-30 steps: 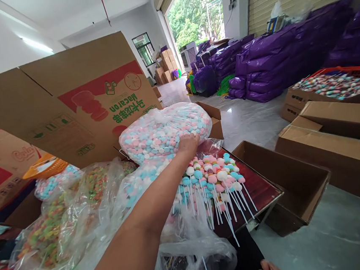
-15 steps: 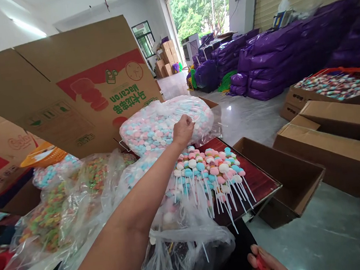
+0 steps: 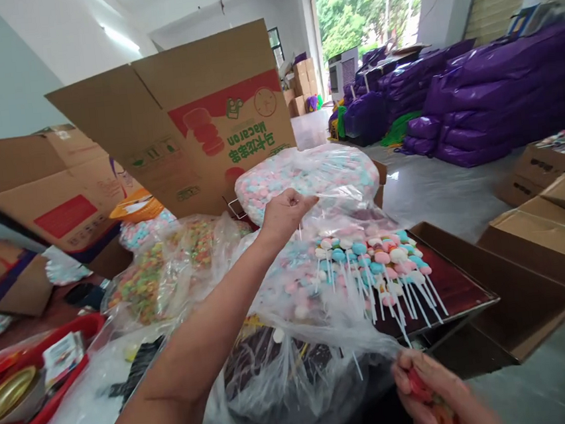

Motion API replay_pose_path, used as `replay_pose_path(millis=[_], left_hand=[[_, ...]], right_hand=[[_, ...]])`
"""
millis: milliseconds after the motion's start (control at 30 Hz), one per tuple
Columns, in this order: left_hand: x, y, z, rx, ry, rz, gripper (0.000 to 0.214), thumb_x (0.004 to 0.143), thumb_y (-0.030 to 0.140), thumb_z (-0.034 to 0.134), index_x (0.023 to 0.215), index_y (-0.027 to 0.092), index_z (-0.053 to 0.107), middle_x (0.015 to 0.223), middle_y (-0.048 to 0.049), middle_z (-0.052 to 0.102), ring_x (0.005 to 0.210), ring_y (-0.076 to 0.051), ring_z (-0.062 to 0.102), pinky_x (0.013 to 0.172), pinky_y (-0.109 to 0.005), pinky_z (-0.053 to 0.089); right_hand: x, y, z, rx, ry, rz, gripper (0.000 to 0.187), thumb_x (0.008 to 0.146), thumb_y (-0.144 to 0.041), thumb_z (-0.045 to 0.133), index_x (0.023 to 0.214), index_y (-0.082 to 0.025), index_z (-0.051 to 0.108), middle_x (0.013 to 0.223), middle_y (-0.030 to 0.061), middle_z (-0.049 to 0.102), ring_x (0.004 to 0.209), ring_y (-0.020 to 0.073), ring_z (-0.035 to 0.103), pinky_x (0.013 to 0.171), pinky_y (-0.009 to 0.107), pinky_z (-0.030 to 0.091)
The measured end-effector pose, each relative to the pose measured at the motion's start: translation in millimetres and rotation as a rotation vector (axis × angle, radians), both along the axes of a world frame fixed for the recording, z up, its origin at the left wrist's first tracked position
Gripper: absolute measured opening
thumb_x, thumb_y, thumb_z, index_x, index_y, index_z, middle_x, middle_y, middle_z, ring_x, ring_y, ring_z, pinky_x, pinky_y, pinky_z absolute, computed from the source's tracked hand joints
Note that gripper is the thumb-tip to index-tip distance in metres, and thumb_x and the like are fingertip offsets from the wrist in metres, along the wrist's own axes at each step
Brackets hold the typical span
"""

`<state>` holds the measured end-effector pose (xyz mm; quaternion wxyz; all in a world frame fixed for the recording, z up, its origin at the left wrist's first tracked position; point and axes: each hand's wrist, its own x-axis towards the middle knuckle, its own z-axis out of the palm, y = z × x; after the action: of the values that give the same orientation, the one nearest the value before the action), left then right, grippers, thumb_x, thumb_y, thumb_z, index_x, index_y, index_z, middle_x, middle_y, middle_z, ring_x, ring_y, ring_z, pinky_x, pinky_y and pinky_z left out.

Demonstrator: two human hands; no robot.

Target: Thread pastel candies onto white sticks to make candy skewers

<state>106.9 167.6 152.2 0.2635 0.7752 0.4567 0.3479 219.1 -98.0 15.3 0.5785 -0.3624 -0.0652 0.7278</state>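
My left hand [image 3: 285,213] is closed in a pinch on the thin film of a clear plastic bag [image 3: 318,322], its arm reaching across from the lower left. The bag lies in front of me, with pink, blue and white marshmallows inside. My right hand [image 3: 426,385], at the bottom right, is closed around red and orange gummy candies [image 3: 419,387]. Its fingertips touch the gathered edge of the bag. Between the hands, marshmallow sticks [image 3: 386,255] lie piled on a dark red tabletop [image 3: 457,285], white stems towards me. Behind them sits a full marshmallow bag [image 3: 308,169].
Left of my arm are a bag of green and orange gummies [image 3: 144,279] and a red basin [image 3: 87,331]. A tall carton [image 3: 173,69] stands behind. Open cardboard boxes [image 3: 527,322] flank the table on the right, with purple sacks [image 3: 496,98] beyond.
The view has turned left. My right hand has come up to the bag's edge with the gummies. My left hand has pulled away from the rear marshmallow bag, and film now stretches beside the sticks.
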Motion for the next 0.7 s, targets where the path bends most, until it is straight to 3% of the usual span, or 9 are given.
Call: replay_pose_path(millis=[100, 167, 267, 333, 500, 700], left_hand=[[-32.7, -38.1, 5.4, -0.060, 0.167, 0.030, 0.027, 0.076, 0.043, 0.066, 0.071, 0.019, 0.054, 0.045, 0.0076, 0.045, 0.041, -0.010, 0.045, 0.049, -0.022, 0.033], [-50.1, -59.6, 5.7, -0.072, 0.257, 0.032, 0.019, 0.078, 0.037, 0.065, 0.082, 0.019, 0.061, 0.049, 0.0071, 0.047, 0.042, -0.009, 0.045, 0.050, -0.022, 0.033], [-69.4, -82.6, -0.1, -0.154, 0.227, -0.009, 0.027, 0.081, 0.038, 0.062, 0.101, 0.020, 0.065, 0.051, 0.0065, 0.049, 0.042, -0.009, 0.045, 0.049, -0.021, 0.034], [-78.2, -92.2, -7.6, -0.281, 0.098, -0.052, 0.040, 0.082, 0.045, 0.060, 0.114, 0.021, 0.062, 0.051, 0.0062, 0.050, 0.040, -0.009, 0.045, 0.047, -0.021, 0.035], [-94.1, -106.6, -26.4, -0.543, -0.182, -0.098, 0.061, 0.079, 0.042, 0.065, 0.133, 0.020, 0.049, 0.060, 0.0049, 0.055, 0.044, -0.008, 0.048, 0.049, -0.022, 0.039], [-117.8, -116.4, -44.3, -0.593, -0.418, -0.195, 0.078, 0.075, 0.031, 0.068, 0.144, 0.017, 0.034, 0.068, 0.0067, 0.047, 0.060, -0.008, 0.051, 0.061, -0.022, 0.042]], right_hand=[[-0.9, 15.9, 33.5, 0.095, -0.131, 0.062, 0.036, 0.075, -0.052, 0.074, 0.068, -0.019, 0.064, 0.051, -0.0028, 0.043, 0.043, 0.0057, 0.028, 0.037, 0.019, 0.027], [-8.1, 33.6, 51.8, 0.162, -0.188, -0.008, 0.031, 0.071, -0.050, 0.077, 0.072, -0.020, 0.067, 0.056, -0.0011, 0.048, 0.043, 0.0069, 0.031, 0.034, 0.020, 0.026], [-33.9, 63.8, 65.1, 0.203, -0.248, -0.028, 0.036, 0.065, -0.043, 0.082, 0.093, -0.021, 0.072, 0.071, 0.0012, 0.059, 0.046, 0.0081, 0.041, 0.031, 0.017, 0.023], [-56.5, 79.7, 64.9, 0.237, -0.254, 0.042, 0.044, 0.063, -0.040, 0.083, 0.100, -0.019, 0.071, 0.071, 0.0007, 0.061, 0.048, 0.0086, 0.046, 0.030, 0.016, 0.025], [-94.7, 96.0, 54.2, 0.280, -0.296, 0.140, 0.037, 0.063, -0.042, 0.084, 0.081, -0.015, 0.065, 0.067, -0.0024, 0.059, 0.046, 0.0060, 0.045, 0.031, 0.016, 0.030], [-102.0, 104.5, 45.0, 0.269, -0.380, 0.094, 0.037, 0.061, -0.041, 0.084, 0.075, -0.016, 0.061, 0.060, -0.0031, 0.058, 0.045, 0.0062, 0.045, 0.032, 0.015, 0.031]])
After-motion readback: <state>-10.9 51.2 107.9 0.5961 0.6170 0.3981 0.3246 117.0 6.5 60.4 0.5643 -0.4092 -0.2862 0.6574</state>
